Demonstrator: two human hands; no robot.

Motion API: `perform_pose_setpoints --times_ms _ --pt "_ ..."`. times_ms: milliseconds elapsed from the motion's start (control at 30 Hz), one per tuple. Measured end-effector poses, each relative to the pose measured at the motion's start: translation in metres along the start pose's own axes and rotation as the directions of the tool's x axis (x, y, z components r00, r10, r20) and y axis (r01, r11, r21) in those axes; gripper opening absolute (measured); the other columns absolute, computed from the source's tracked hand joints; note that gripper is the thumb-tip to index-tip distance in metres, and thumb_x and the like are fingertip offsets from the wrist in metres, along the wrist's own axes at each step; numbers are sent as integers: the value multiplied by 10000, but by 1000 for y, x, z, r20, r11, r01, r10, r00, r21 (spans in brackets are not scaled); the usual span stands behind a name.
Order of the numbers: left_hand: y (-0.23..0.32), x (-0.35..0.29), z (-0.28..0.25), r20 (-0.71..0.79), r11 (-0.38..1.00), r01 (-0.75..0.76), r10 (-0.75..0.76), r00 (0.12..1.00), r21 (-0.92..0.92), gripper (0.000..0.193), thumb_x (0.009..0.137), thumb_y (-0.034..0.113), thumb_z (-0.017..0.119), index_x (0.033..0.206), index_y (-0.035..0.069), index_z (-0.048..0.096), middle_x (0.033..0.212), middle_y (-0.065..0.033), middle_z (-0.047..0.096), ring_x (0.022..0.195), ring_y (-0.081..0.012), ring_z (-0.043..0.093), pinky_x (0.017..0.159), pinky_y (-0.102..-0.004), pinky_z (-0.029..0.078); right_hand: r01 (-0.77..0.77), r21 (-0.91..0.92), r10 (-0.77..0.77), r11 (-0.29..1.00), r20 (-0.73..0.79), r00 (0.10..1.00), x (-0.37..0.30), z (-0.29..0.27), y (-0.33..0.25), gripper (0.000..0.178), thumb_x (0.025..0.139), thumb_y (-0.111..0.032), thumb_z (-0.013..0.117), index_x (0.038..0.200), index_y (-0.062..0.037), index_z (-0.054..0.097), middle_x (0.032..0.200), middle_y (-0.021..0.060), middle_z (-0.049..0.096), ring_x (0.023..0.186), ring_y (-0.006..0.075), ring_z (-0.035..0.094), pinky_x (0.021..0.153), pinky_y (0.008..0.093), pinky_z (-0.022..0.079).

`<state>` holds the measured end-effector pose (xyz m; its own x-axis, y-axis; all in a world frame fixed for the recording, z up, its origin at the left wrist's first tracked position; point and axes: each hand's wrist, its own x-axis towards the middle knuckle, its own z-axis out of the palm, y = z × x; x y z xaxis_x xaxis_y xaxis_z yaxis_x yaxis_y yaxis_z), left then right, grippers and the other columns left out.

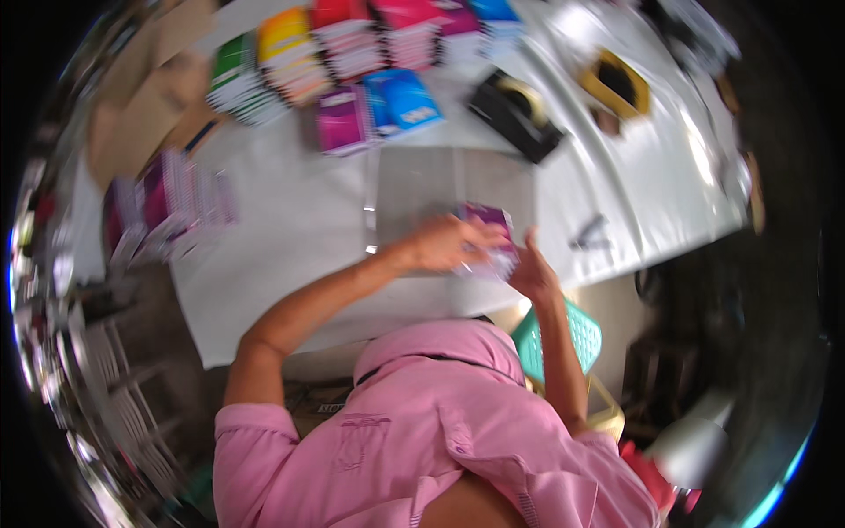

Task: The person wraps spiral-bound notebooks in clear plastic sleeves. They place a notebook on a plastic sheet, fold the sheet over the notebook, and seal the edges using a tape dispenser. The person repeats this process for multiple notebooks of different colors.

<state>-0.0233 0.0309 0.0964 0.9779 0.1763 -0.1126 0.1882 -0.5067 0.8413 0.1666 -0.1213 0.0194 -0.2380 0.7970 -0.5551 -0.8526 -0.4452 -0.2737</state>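
A small purple notebook pack [487,216] in clear, shiny wrap is between my hands, over the white table. My left hand [447,243] reaches across its front, fingers extended over the wrap and smeared by motion, so its grip is unclear. Against the right side of the pack, my right hand [534,271] supports it with the thumb raised; its other fingers are partly hidden behind the pack. Beneath and beyond them lies a greyish rectangular sheet or mat [414,189].
Stacks of coloured notebooks [348,44] line the far side, with purple [343,119] and blue [405,101] ones in front. More purple notebooks [167,202] stand left. A black tape dispenser [519,119], a yellow ring-shaped holder [616,84] and a dark blurred tool [591,234] lie right.
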Motion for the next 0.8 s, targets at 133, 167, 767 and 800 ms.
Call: perform_pose_setpoints --times_ms 133,167,767,800 --pt "9 -45 -21 -377 977 -44 -39 926 -207 538 891 65 630 1397 159 477 1484 -89 403 1368 -261 374 1093 -368 364 46 -469 -152 882 -191 970 18 23 -6 459 922 -249 616 1253 44 493 1171 130 599 1042 219 606 906 347 488" --pt "4 -68 -35 -556 984 -44 -60 829 -172 535 896 65 622 1403 121 461 1482 -102 404 1378 -259 355 1101 -363 343 99 -534 -183 840 -105 978 25 42 -5 464 888 -230 654 1228 45 499 1167 135 599 1049 212 601 927 331 475" --pt "-90 -506 -286 -747 747 53 -664 12 -663 677 865 479 662 1361 49 497 1310 -76 550 1192 -135 508 1003 -292 372 612 -615 -391 -497 788 475 299 489 151 454 819 -297 709 1103 43 608 1091 265 578 1040 385 506 875 450 429" --pt "-99 -516 -288 -714 725 32 -685 148 -688 644 864 476 664 1335 58 529 1273 -58 572 1146 -112 536 977 -279 394 706 -578 -388 -410 811 438 306 484 160 426 830 -275 696 1098 43 607 1081 267 579 1032 393 507 871 455 429"
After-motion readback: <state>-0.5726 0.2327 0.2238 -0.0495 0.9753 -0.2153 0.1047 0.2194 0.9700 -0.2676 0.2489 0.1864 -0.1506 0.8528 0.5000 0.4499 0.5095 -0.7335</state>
